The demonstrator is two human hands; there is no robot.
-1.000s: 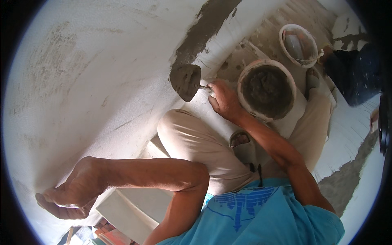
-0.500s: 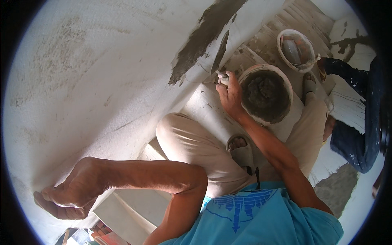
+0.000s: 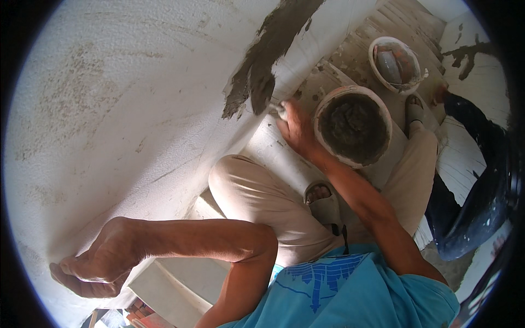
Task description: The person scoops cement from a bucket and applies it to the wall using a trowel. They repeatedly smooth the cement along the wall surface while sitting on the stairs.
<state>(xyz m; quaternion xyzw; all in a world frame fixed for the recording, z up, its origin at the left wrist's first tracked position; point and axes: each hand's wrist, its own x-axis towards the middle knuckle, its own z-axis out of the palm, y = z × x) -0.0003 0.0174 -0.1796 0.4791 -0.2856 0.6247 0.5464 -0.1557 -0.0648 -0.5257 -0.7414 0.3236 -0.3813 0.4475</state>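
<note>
My right hand (image 3: 298, 128) is closed around the handle of a trowel (image 3: 263, 93). The mortar-darkened blade lies against the white wall (image 3: 164, 82), over the lower end of a dark wet mortar strip (image 3: 281, 35). Right beside that hand stands a round bucket (image 3: 324, 109) of grey mortar (image 3: 355, 128). At the lower left, my left hand (image 3: 101, 259) is by the wall, its fingers loosely bent and partly shadowed. I see nothing held in it, though its palm side is partly hidden.
A smaller white bucket (image 3: 373, 64) with tools or scraps inside stands beyond the mortar. Another person's dark, paint-spotted trousers (image 3: 476, 218) are close on the right. My sandalled foot (image 3: 322, 199) is near the mortar bucket. Boards (image 3: 402, 27) lie at the far end.
The trowel blade has swung from standing off the wall to lying against the mortar strip, and my right hand has shifted slightly left. The other person's legs have moved at the right.
</note>
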